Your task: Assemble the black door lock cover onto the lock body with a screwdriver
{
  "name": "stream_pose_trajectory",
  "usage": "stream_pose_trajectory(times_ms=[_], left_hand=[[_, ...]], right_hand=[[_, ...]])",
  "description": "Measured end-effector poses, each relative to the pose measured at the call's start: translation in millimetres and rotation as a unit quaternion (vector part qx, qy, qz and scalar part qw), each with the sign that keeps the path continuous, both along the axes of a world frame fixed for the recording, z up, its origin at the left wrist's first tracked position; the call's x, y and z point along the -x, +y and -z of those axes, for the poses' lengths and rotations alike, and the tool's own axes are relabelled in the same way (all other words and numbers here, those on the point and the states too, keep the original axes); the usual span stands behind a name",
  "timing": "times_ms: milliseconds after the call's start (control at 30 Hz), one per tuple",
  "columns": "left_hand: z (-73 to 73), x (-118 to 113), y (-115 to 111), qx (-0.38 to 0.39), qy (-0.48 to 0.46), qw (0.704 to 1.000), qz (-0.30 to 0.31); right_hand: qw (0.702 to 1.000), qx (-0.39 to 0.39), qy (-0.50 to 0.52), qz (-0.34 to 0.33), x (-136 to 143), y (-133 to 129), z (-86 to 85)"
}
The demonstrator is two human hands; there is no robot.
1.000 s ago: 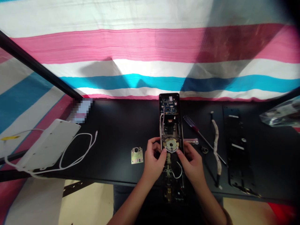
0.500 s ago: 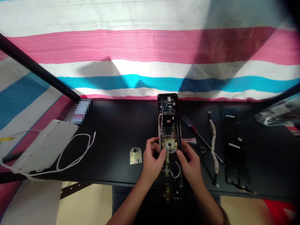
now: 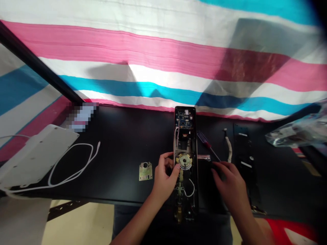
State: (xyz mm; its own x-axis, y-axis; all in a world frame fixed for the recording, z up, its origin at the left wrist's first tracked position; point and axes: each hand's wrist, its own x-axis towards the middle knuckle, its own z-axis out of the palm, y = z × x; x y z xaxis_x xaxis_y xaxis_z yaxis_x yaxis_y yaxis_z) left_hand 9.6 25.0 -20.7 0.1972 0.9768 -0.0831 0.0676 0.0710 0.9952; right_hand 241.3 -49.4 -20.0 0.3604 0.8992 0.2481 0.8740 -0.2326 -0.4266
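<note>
Head view: white stickers (image 3: 246,164) on black panel (image 3: 245,151) at 1 o'clock from right hand (image 3: 231,185), any print too small to read. Gripping open device housing (image 3: 194,173) by left edge with left hand (image 3: 164,175), close to round metal disc (image 3: 184,160). Housing at 2–3 o'clock from left hand, 9–10 from right. Right hand apart from housing, drawn narrow, low over table (image 3: 114,166); can't tell if holding anything. Screwdriver (image 3: 203,139) at its 11 o'clock, square metal plate (image 3: 145,173) at left hand's 9.

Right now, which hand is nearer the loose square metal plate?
Left. The left hand holds the black housing, just right of the plate; the right hand is farther off, past the housing.
</note>
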Motion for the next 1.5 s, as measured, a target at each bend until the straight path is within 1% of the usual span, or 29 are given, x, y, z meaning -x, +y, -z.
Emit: stream_pose_trajectory(times_ms=[100,167,200,267,333,367,400,433,467,500,567,600,667,733,800,933,1033,1100,1200,1300,1367,1433,1500], left_hand=[[-7.4,0.5,-4.2,0.005,0.003,1.0,0.016],[-14.2,6.0,-8.8,-0.009,0.009,1.0,0.014],[-17.8,11.4,-11.0,-0.026,0.025,0.999,0.002],[-24.0,28.1,-13.3,-0.079,0.088,0.992,-0.042],[-26.8,50.7,-11.0,-0.134,0.167,0.973,-0.085],[-26.5,62.7,-8.2,-0.155,0.208,0.96,-0.102],[-25.0,74.3,-4.5,-0.171,0.248,0.947,-0.112],[-22.4,84.7,-0.5,-0.179,0.285,0.935,-0.111],[-19.2,93.4,3.4,-0.183,0.316,0.926,-0.093],[-15.5,100.1,7.0,-0.185,0.341,0.919,-0.071],[-8.7,107.7,12.1,-0.191,0.368,0.909,-0.028],[-6.2,109.2,13.6,-0.195,0.374,0.907,-0.016],[-3.2,109.5,15.4,-0.204,0.376,0.904,-0.011],[-2.4,109.4,16.8,-0.211,0.373,0.904,-0.011],[-2.2,111.4,18.5,-0.214,0.37,0.904,-0.015],[0.5,121.2,23.4,-0.217,0.37,0.903,-0.015],[0.2,126.0,26.1,-0.235,0.355,0.905,0.004],[-5.9,123.4,26.0,-0.252,0.336,0.908,0.005],[-26.2,106.0,23.1,-0.283,0.29,0.914,0.002],[-52.2,73.5,20.3,-0.308,0.238,0.921,0.012],[-64.9,48.6,20.7,-0.315,0.213,0.924,0.041],[-69.8,26.6,23.1,-0.32,0.205,0.922,0.073],[-67.7,11.0,26.2,-0.326,0.216,0.915,0.099]], right_hand=[[1.0,0.019,-0.005,-0.021,-7.4,0.8,4.3],[0.999,0.026,0.002,-0.041,-10.9,2.0,-0.4],[0.999,0.021,0.004,-0.047,-11.3,2.5,-5.6],[0.999,-0.017,0.006,-0.044,-7.3,3.1,-21.7],[0.996,-0.082,0.009,-0.033,4.6,3.7,-42.7],[0.992,-0.117,0.016,-0.039,13.2,4.5,-53.2],[0.988,-0.144,0.029,-0.054,23.0,6.1,-62.3],[0.982,-0.165,0.043,-0.085,33.4,8.6,-69.5],[0.975,-0.172,0.062,-0.126,43.8,12.1,-73.9],[0.968,-0.17,0.077,-0.167,53.5,16.6,-75.5],[0.956,-0.156,0.09,-0.23,69.2,27.4,-70.8],[0.953,-0.15,0.088,-0.249,74.6,32.8,-65.9],[0.948,-0.145,0.078,-0.271,80.5,41.4,-54.8],[0.948,-0.14,0.076,-0.276,81.5,45.7,-46.7],[0.951,-0.131,0.081,-0.267,80.7,46.0,-43.9],[0.954,-0.111,0.107,-0.256,81.4,42.0,-48.2],[0.952,-0.129,0.131,-0.244,82.2,37.7,-50.6],[0.954,-0.162,0.142,-0.211,81.0,34.1,-49.6],[0.959,-0.174,0.134,-0.178,78.9,30.3,-45.1],[0.964,-0.156,0.122,-0.176,80.5,30.9,-40.7],[0.963,-0.155,0.138,-0.17,82.4,32.4,-38.5],[0.96,-0.166,0.17,-0.149,82.9,32.3,-35.5],[0.957,-0.181,0.2,-0.11,81.2,29.1,-30.6]])
